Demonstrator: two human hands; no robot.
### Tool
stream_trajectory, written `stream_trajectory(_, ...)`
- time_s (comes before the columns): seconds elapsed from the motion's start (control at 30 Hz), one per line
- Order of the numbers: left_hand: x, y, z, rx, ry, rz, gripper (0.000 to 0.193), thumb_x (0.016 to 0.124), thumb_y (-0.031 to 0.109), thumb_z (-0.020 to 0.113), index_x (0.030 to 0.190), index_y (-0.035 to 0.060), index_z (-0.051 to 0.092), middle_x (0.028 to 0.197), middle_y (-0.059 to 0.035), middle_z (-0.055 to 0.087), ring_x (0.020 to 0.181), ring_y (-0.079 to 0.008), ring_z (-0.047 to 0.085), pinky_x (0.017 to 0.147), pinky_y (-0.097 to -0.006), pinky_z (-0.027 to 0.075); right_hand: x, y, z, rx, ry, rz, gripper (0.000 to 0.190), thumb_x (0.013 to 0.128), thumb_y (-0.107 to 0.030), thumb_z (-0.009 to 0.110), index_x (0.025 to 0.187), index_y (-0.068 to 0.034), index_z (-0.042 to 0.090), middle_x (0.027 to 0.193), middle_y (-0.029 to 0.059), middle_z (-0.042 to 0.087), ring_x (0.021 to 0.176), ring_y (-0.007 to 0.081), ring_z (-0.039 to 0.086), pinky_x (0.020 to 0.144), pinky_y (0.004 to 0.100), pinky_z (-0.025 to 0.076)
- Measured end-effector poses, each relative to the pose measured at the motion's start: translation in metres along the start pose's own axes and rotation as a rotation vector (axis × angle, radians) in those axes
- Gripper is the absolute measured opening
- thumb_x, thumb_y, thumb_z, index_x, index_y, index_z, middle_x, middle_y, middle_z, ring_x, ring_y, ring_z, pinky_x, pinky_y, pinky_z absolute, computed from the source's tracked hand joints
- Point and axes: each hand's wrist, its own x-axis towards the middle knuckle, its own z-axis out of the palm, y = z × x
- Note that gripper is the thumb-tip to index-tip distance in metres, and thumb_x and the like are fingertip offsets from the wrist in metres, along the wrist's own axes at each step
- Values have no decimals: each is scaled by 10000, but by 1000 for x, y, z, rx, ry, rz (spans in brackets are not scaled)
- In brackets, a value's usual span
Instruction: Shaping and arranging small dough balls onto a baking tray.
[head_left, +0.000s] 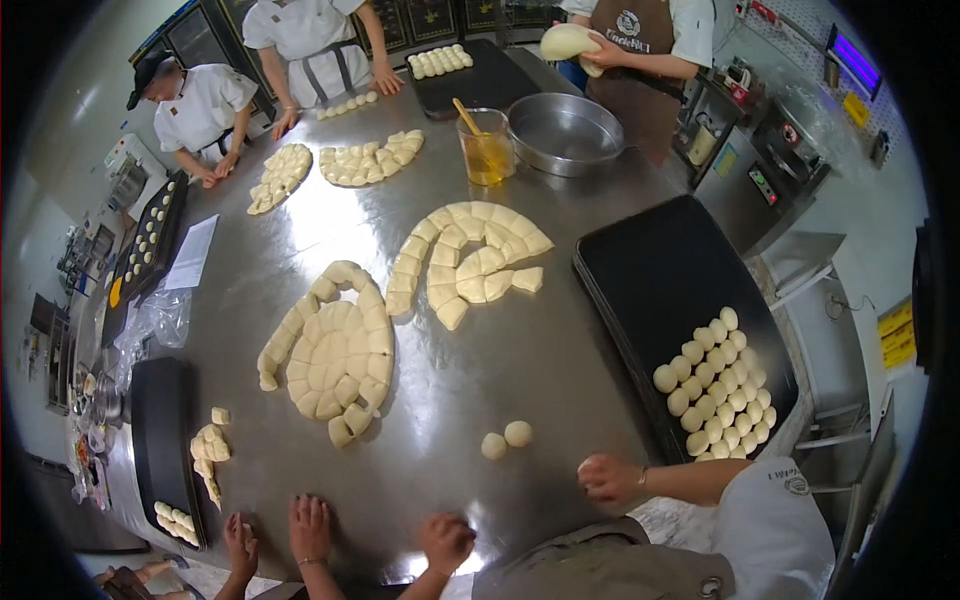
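Observation:
My left hand (448, 541) is curled low over the steel table near its front edge; its palm is hidden. My right hand (611, 480), blurred, is curled near the tray; something pale shows at its fingers, but its palm is hidden. Two dough balls (506, 439) lie on the table between and beyond my hands. To the right, rows of dough balls (720, 390) fill the near part of a black baking tray (637, 262). Farther in lie a cut round of dough (341, 352) and a second, partly separated piece of cut dough (480, 255).
At left, a co-worker's hands (309, 521) are at the table by a tray (161, 435) and dough scraps (210, 446). A jug of yellow liquid with a brush (486, 157) and a round metal pan (566, 135) stand beyond. Several co-workers line the far side; one holds dough (570, 43).

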Motion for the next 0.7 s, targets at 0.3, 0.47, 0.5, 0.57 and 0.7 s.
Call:
stream_trajectory(0.3,29,-20,8,278,91,-119,218,559,162,730,643,144,530,789,-28,570,806,-241,549,679,-396,426,47,33,-10,-102,101,-5,170,635,-175,619,742,-94,514,862,85,523,930,261,508,863,461,409)
stream_trajectory(0.47,29,24,35,138,-20,-31,229,564,152,731,699,143,547,843,-34,590,859,-240,582,705,-400,444,53,-12,48,0,-172,-193,128,708,-148,645,774,-111,542,899,97,556,938,289,535,912,438,416)
stream_trajectory(0.5,50,19,44,191,-4,-77,237,565,154,734,709,142,547,851,-39,591,852,-245,579,690,-411,442,68,-5,55,2,-177,-194,128,708,-148,645,774,-111,542,899,97,556,938,289,535,912,438,416)
stream_trajectory(0.57,75,-1,41,252,74,-118,237,567,149,731,713,140,545,859,-43,592,842,-250,578,679,-415,442,82,19,55,-11,-148,11,161,673,-159,645,786,-108,542,926,102,565,980,295,533,923,438,415)
stream_trajectory(0.7,17,-19,7,279,101,-129,218,579,124,711,706,135,533,841,-44,590,794,-263,570,652,-415,436,48,22,-5,-87,67,-59,161,648,-178,620,752,-109,519,871,82,551,919,291,533,899,434,423)
